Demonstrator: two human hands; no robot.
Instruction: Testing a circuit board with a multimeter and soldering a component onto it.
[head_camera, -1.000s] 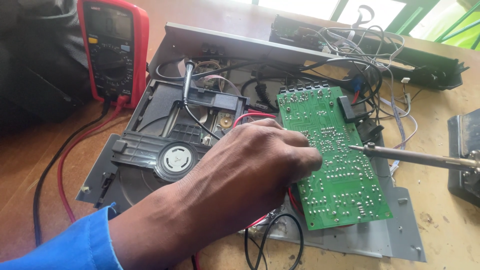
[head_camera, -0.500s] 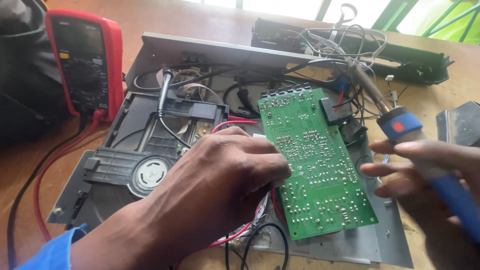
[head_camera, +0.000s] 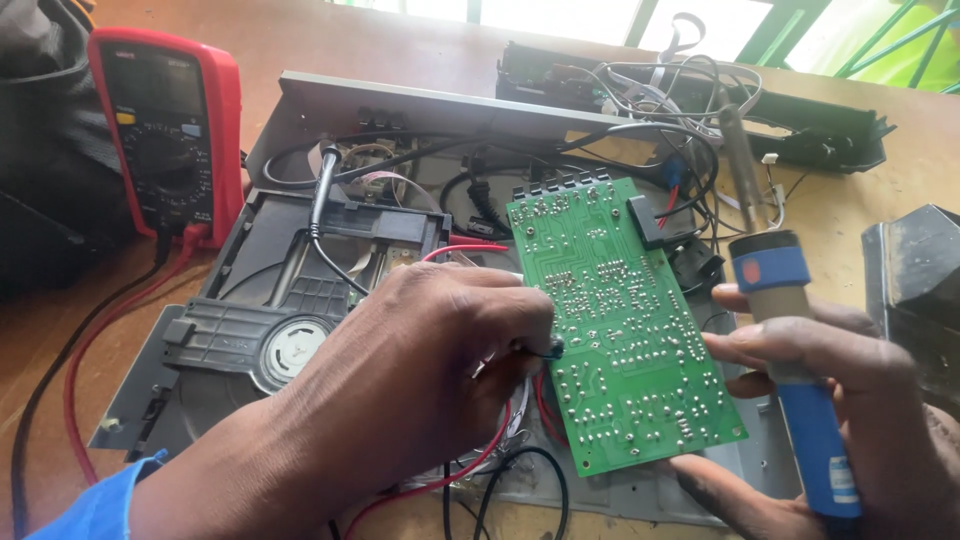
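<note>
A green circuit board (head_camera: 620, 320) lies tilted over an opened grey metal chassis (head_camera: 420, 120), solder side up. My left hand (head_camera: 420, 380) rests at the board's left edge, fingers pinched on a small dark part or wire end there. My right hand (head_camera: 850, 400) holds a soldering iron (head_camera: 790, 350) with a blue and grey handle; its metal tip points up and away, off the board. One right finger touches the board's lower right corner. A black disc drive tray (head_camera: 260, 330) sits left of my left hand.
A red multimeter (head_camera: 165, 130) stands at the upper left, its red and black leads trailing over the wooden table (head_camera: 40, 400). A black panel with loose wires (head_camera: 700, 100) lies at the back. A dark metal box (head_camera: 920, 290) sits at the right edge.
The soldering iron has swung from lying across the board, tip on it, to standing upright in my right hand, tip off the board. My left hand stays at the board's left edge.
</note>
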